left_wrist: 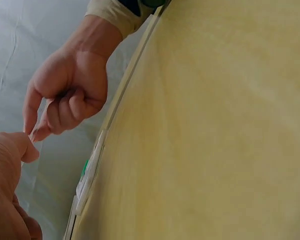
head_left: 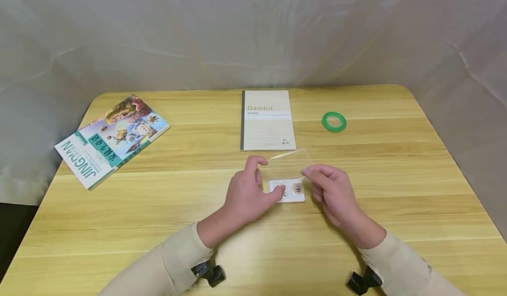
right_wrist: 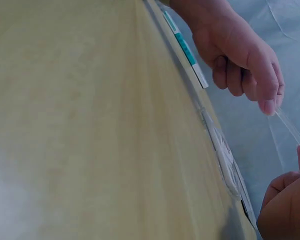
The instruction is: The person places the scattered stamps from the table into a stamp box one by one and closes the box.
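Storybook: a paperback with a colourful illustrated cover and teal band (head_left: 112, 142) lies slanted on the pale yellow wood-grain table (head_left: 396, 164), between nine and ten o'clock from the white pack.
Left hand: this hand (head_left: 246, 194) is at the pack's nine o'clock, thumb and forefinger parted in a curve; they seem to hold the film's edges, though its transparency makes the contact hard to judge.
Notebook: a cream, ruled-cover "Gambit" notebook with a dark spine (head_left: 268, 122) lies just short of twelve.
White pack: a small, flat white rectangle with printed pictures (head_left: 294, 197) lies on the table, beneath the left thumb.
Film: a clear plastic sheet (head_left: 287, 166) is raised off the table at twelve, between both hands.
Right hand: at three o'clock, this hand (head_left: 333, 191) pinches the film's right side between thumb and forefinger.
Tape: a flat green ring-shaped roll (head_left: 325, 122) lies at one o'clock.
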The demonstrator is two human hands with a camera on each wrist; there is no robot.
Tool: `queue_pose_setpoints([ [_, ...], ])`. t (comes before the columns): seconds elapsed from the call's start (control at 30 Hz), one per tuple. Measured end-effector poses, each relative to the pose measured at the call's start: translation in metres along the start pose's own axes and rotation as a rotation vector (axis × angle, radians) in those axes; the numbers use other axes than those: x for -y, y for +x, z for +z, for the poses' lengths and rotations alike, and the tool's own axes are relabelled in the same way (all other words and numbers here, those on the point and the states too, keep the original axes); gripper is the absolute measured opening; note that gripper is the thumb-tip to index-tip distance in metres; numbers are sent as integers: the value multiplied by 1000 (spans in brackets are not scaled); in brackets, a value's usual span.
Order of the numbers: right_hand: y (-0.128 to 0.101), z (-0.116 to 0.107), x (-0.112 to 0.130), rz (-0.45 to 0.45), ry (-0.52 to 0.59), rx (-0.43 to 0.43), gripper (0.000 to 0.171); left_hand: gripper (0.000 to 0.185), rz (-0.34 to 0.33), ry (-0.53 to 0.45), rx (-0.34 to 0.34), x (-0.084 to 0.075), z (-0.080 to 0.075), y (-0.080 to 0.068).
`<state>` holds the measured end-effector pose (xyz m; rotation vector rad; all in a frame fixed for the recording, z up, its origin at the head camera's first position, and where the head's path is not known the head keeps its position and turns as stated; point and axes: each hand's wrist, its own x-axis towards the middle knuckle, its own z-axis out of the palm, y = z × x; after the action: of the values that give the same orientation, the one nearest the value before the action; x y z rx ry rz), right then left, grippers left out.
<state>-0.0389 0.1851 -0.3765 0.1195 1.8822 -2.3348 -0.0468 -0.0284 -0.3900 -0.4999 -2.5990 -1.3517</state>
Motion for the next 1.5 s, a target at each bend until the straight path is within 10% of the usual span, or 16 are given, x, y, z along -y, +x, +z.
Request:
queue_pose_setpoints([
  [0.33, -3, -9, 0, 34, -192, 100, 30, 72, 141, -63, 31, 8, -5, 4],
  [0.7, 8, -35, 1, -200, -485, 230, 63, 70, 0, -118, 157, 14, -9, 3],
  [1.5, 17, -50, -3, -229, -870, 358, 58, 76, -46, 12, 321, 27, 0, 1],
])
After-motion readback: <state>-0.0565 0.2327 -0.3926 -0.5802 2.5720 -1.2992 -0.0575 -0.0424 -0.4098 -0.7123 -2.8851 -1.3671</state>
